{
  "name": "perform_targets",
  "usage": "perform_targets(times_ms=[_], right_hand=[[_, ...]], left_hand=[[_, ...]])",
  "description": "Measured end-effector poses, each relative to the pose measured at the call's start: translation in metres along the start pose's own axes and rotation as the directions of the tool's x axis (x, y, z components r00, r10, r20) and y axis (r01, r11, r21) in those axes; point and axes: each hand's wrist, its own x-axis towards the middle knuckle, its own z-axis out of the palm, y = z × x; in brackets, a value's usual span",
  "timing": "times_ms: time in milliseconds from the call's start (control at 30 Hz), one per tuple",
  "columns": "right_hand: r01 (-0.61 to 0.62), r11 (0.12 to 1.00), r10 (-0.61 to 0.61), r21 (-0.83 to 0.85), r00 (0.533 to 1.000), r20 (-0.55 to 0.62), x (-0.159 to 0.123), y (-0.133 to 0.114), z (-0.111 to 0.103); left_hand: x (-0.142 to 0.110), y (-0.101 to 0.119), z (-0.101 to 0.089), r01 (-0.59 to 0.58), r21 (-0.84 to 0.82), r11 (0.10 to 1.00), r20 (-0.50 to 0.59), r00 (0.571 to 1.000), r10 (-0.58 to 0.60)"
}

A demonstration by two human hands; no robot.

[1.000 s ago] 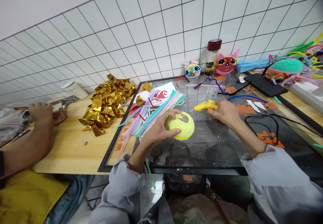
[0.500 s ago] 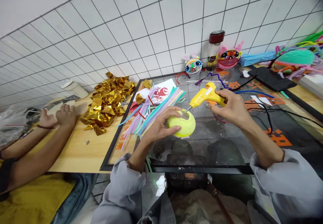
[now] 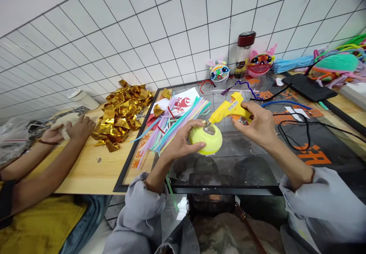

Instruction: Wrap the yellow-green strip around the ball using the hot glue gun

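Note:
My left hand (image 3: 180, 143) is wrapped around a small yellow paper lantern (image 3: 210, 140) resting on the glass tabletop (image 3: 257, 162). My right hand (image 3: 257, 123) grips a yellow hot glue gun (image 3: 228, 111), its nozzle tip touching the rim of the lantern's top opening. The gun's black cord (image 3: 297, 132) trails off to the right across the glass. A bundle of pastel pipe cleaners (image 3: 174, 126) lies just left of the lantern.
A heap of gold foil pieces (image 3: 122, 113) sits on the wooden table. Another person's hands (image 3: 71, 128) work at the left. By the tiled wall stand a jar (image 3: 243, 55) and painted masks (image 3: 219, 73). Colourful pipe cleaners (image 3: 334, 63) pile at the far right.
My right hand picked the glue gun up off the glass and brought its nozzle to the lantern's top. The other person's hands shifted right on the wooden table.

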Motion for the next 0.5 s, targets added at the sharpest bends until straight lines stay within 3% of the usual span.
perform_targets(times_ms=[500], right_hand=[[0.093, 0.995, -0.094, -0.034, 0.995, -0.033, 0.0009, -0.0035, -0.0042]], left_hand=[[0.0002, 0.0007, 0.0001, -0.011, 0.04, 0.999, -0.009, 1.0, 0.011]])
